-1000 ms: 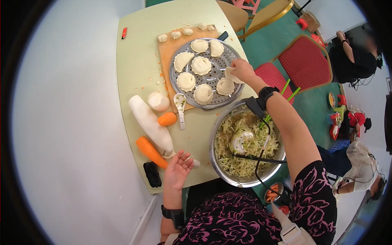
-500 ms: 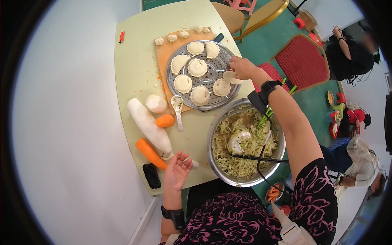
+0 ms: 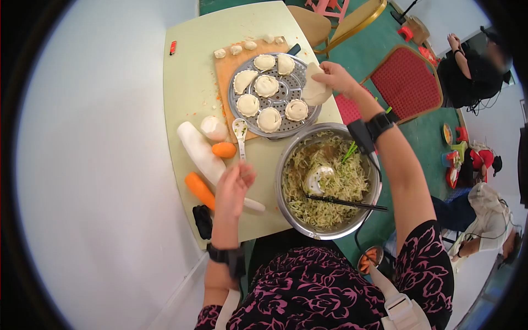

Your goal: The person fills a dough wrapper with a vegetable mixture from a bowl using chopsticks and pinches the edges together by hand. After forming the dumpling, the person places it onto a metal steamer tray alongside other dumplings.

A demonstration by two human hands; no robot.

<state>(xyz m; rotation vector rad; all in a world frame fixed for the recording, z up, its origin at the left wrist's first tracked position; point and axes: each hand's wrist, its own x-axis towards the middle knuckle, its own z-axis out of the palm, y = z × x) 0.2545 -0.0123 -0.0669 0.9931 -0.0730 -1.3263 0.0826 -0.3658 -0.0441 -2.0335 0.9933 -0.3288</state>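
Observation:
My right hand (image 3: pixel 340 80) pinches a flat round dumpling wrapper (image 3: pixel 315 88) by its edge, raised over the right side of the round metal steamer tray (image 3: pixel 284 92). Several filled dumplings (image 3: pixel 267 86) lie spread on that tray. My left hand (image 3: pixel 234 184), slightly blurred, is empty with its fingers loosely apart. It hovers by the white radish (image 3: pixel 198 148) and just below the white spoon (image 3: pixel 240 135). A large metal bowl (image 3: pixel 281 206) of shredded vegetable filling (image 3: pixel 330 198) stands nearest me, with black chopsticks (image 3: pixel 346 203) and a white spoon or scoop (image 3: pixel 319 180) in it.
Under the tray lies a wooden board (image 3: pixel 223 69) with small dough lumps (image 3: pixel 236 49) along its far end. Carrots (image 3: pixel 199 190), a rolling pin (image 3: pixel 253 204) and a black object (image 3: pixel 202 221) sit at left. Red chairs (image 3: pixel 410 82) and other people (image 3: pixel 470 69) are at right.
My right hand has lifted the wrapper up off the tray's edge, so its full round shows. My left hand has moved forward, from beside the rolling pin toward the spoon.

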